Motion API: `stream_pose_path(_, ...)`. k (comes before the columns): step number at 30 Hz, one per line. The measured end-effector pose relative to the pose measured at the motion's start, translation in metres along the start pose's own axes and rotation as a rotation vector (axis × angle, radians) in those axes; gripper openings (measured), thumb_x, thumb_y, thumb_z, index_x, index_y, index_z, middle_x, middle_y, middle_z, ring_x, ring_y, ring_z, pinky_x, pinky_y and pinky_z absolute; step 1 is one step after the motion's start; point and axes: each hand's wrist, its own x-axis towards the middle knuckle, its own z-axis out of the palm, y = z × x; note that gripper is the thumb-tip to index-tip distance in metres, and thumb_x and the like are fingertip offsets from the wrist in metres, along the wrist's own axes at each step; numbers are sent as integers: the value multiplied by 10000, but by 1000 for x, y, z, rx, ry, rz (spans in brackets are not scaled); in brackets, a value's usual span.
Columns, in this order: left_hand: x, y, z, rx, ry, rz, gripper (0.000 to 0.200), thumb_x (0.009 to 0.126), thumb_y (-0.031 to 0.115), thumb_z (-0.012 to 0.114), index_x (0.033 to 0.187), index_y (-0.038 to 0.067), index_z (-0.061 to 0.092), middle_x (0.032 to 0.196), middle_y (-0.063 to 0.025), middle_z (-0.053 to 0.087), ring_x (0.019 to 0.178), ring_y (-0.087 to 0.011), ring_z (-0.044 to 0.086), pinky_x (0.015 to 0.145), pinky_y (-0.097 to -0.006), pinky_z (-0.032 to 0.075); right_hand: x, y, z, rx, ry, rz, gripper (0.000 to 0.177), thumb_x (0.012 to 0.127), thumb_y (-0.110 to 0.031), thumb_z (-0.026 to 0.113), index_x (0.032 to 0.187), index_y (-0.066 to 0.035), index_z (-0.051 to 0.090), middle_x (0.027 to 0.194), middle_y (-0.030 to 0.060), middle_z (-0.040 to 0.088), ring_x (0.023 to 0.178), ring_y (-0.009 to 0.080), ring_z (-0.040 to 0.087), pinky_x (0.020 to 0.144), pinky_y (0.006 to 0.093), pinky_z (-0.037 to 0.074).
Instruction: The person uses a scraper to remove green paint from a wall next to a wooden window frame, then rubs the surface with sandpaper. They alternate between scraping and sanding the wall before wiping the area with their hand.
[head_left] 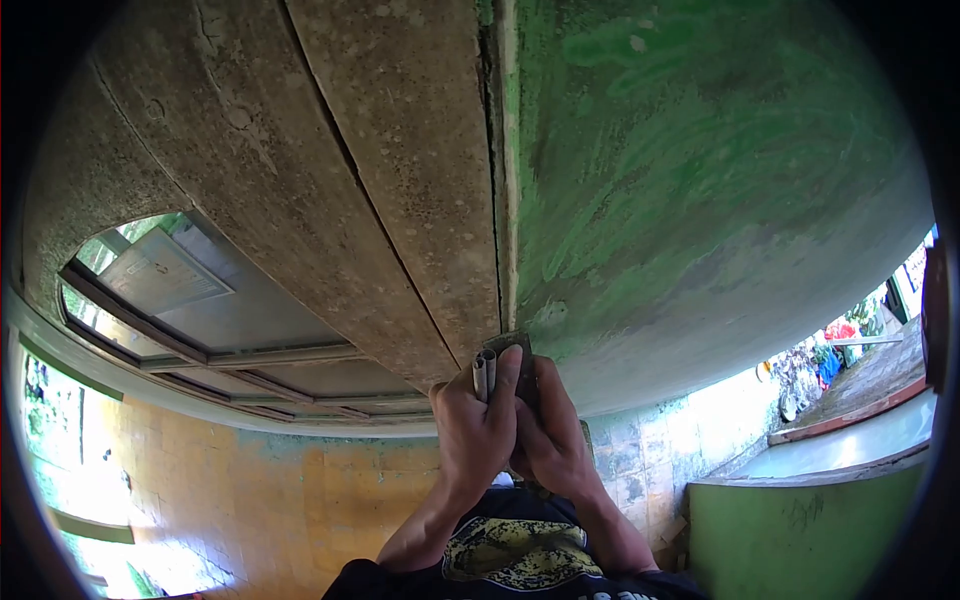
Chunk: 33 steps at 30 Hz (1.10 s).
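Observation:
Both hands are raised together against the wall, at the foot of the seam between brown boards (pixel 400 150) and a green wall panel (pixel 680 170). My left hand (pixel 478 435) is closed around a short grey metal tube (pixel 484 374), its open end pointing up. Its thumb presses on a thin, dark flat scraper blade (pixel 515 345). Beside it, my right hand (pixel 553 435) grips the right side of the same blade, fingers folded. The blade's upper edge is right at the seam's pale edge strip (pixel 511 240). Much of the blade is hidden by the fingers.
Framed window panes (pixel 270 315) are at left, beside the boards. Yellowish tiles (pixel 260 490) cover the floor. A green low wall (pixel 800 535) with a pale top stands at lower right, and colourful items (pixel 835 350) lie beyond it.

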Motion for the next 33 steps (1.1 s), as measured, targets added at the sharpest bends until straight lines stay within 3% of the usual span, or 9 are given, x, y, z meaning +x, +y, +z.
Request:
stream_pose_path(4, 2, 2, -2, 43, -6, 7, 316, 977, 180, 626, 750, -38, 637, 524, -98, 555, 454, -112, 522, 443, -317, 388, 1, 5, 4, 38, 7, 28, 356, 992, -57, 459, 1340, -32, 386, 998, 124, 615, 800, 173, 573, 719, 317, 477)
stream_pose_path(6, 2, 3, -3, 12, -19, -32, 321, 981, 187, 622, 754, -38, 638, 529, -95, 554, 464, -100, 515, 443, -317, 387, 1, 7, 8, -30, 57, -67, 373, 988, -51, 456, 1353, -29, 383, 1079, 154, 615, 934, 206, 581, 834, 335, 469)
stream_pose_path(13, -1, 2, -3, -51, -35, -67, 338, 991, 198, 611, 734, -21, 608, 532, -45, 513, 519, -58, 439, 453, -303, 352, 0, 2, 5, -30, 52, -80, 379, 990, -68, 462, 1360, -32, 387, 1104, 174, 613, 962, 222, 597, 853, 338, 469)
stream_pose_path(18, -14, -19, 2, -286, -70, -177, 372, 1003, 225, 592, 708, 4, 537, 606, 28, 475, 595, -50, 418, 477, -290, 333, -2, 15, 1, -58, 42, -61, 360, 989, -79, 473, 1340, -46, 400, 1086, 177, 616, 964, 235, 605, 850, 347, 469)
stream_pose_path(22, -13, -23, -4, -310, -123, -209, 397, 998, 247, 598, 692, 3, 532, 593, 26, 473, 586, -54, 415, 471, -299, 331, -1, 11, 3, -14, 34, 15, 347, 987, -79, 470, 1325, -37, 401, 1095, 181, 611, 993, 246, 603, 873, 358, 461)
stream_pose_path(24, -12, -20, -9, -246, -191, -289, 337, 1005, 254, 583, 787, -2, 597, 720, 24, 553, 684, -54, 482, 540, -268, 384, -2, 17, 6, -23, 56, -64, 349, 983, -64, 463, 1324, -26, 395, 1111, 180, 605, 1009, 249, 594, 883, 360, 455)
stream_pose_path(33, 5, 12, -9, -207, -87, -148, 376, 990, 237, 615, 707, -7, 581, 601, 28, 529, 582, -41, 452, 469, -272, 333, 10, -6, 8, -32, 69, -142, 331, 972, -36, 464, 1295, -32, 393, 1070, 187, 607, 959, 244, 605, 832, 352, 468)
